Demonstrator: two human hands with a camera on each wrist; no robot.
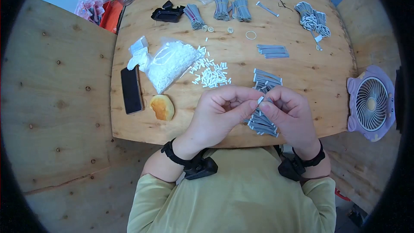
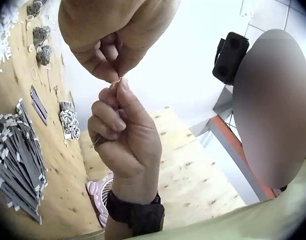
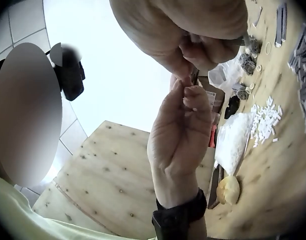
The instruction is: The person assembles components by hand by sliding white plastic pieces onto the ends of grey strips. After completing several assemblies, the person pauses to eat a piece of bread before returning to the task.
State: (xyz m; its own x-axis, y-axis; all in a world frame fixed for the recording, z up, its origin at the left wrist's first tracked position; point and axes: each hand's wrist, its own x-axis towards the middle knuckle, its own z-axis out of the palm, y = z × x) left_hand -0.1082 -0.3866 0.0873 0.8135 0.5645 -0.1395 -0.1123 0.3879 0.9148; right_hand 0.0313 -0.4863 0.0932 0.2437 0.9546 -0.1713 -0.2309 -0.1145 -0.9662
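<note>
In the head view my two hands meet fingertip to fingertip over a pile of grey strips (image 1: 263,125) with white ends. My left hand (image 1: 220,114) pinches a small white piece (image 1: 260,100) between thumb and forefinger. Right against it, my right hand (image 1: 291,114) pinches a grey strip (image 1: 270,100), mostly hidden by the fingers. Both wrist views show the thumbs and forefingers pressed close together, with the other fingers curled in. The same strip pile (image 2: 18,160) lies on the table below the hands in the left wrist view.
Loose white pieces (image 1: 213,75) spill beside a clear bag (image 1: 170,64) full of them. A phone (image 1: 131,90) and a bitten bun (image 1: 162,107) lie left. Bundled strips (image 1: 222,8) stand at the back, a strip row (image 1: 273,51) nearer. A purple fan (image 1: 371,103) is at right.
</note>
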